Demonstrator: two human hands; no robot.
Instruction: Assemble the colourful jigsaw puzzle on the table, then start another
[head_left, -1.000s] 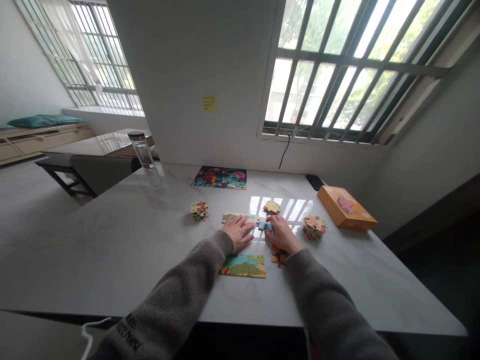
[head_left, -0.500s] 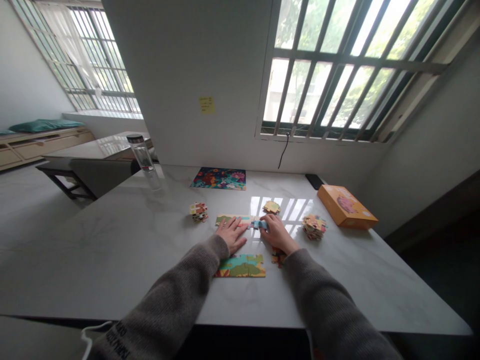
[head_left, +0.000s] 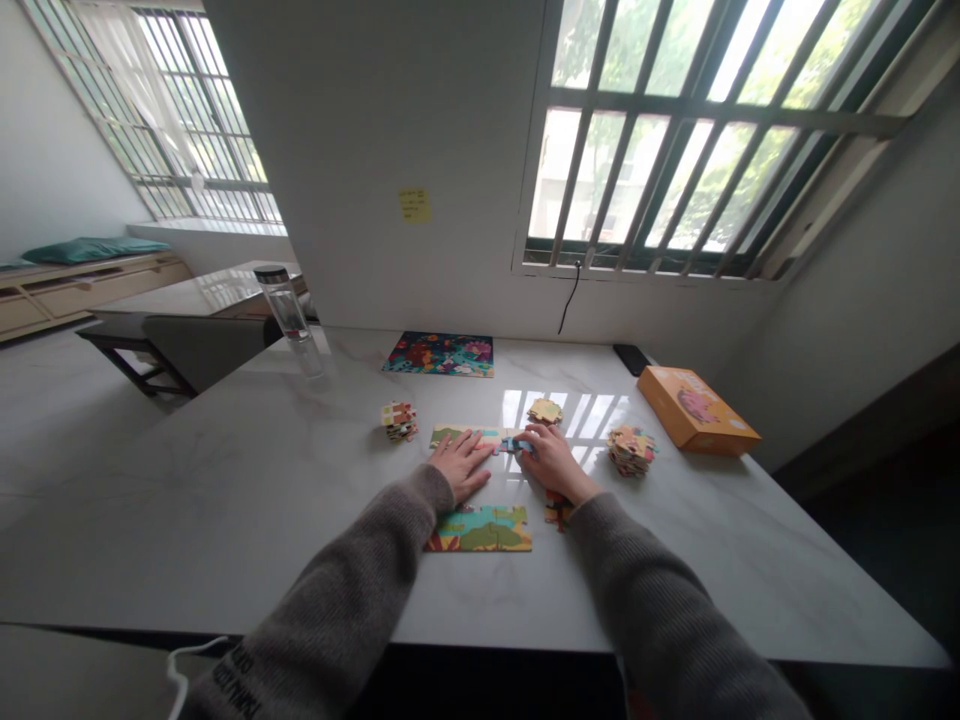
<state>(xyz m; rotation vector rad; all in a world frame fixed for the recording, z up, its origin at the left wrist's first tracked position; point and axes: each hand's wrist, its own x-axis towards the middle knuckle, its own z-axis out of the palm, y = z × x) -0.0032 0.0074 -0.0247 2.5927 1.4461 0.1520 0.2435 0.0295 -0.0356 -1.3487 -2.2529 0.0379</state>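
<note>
My left hand [head_left: 460, 465] lies flat with fingers spread over a joined strip of puzzle pieces [head_left: 442, 435]. At the strip's right end my right hand [head_left: 551, 462] pinches a light-blue puzzle piece [head_left: 513, 444], its fingers partly covering it. Whether that piece is locked into the strip I cannot tell. Nearer to me lies a joined green and turquoise puzzle section [head_left: 487, 530], its left part beneath my left sleeve. Some dark orange-brown pieces [head_left: 556, 511] sit beside my right wrist, partly hidden by it. Just beyond my right hand is a small pile of yellowish pieces [head_left: 545, 411].
Stacks of puzzle pieces stand at left [head_left: 399, 420] and right [head_left: 631, 450]. An orange box [head_left: 697, 410] and a black phone [head_left: 631, 360] lie at the right. A colourful picture sheet [head_left: 439, 355] lies by the wall, and a clear bottle [head_left: 283, 305] stands at the back left.
My right hand has shifted very slightly left with the light-blue piece, towards the strip. My left hand stays flat in place. The view has tilted a little.
</note>
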